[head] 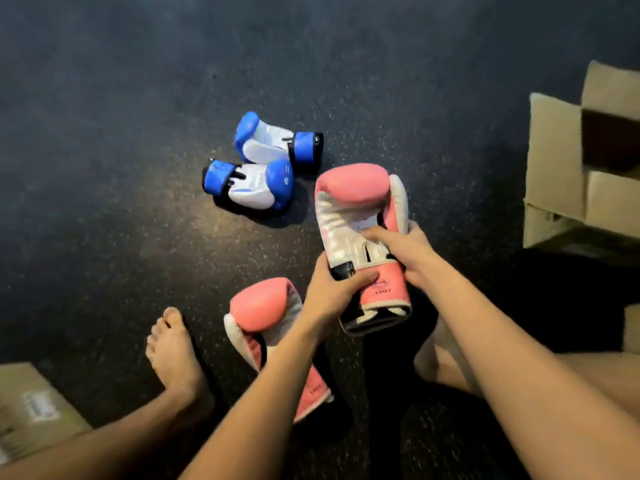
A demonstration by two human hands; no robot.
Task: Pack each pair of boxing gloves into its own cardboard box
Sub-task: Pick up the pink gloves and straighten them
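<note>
Head view: both hands, left hand (330, 294) and right hand (410, 254), clasp a padded glossy pink glove (353, 202).

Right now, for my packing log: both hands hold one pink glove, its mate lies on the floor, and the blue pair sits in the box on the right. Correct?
No. The head view shows the blue pair on the floor, outside the box. Otherwise right: left hand and right hand hold one pink glove, its mate on the floor.

bare forearms (263, 393) — bare legs (104, 441), a bare foot (173, 351)
</note>
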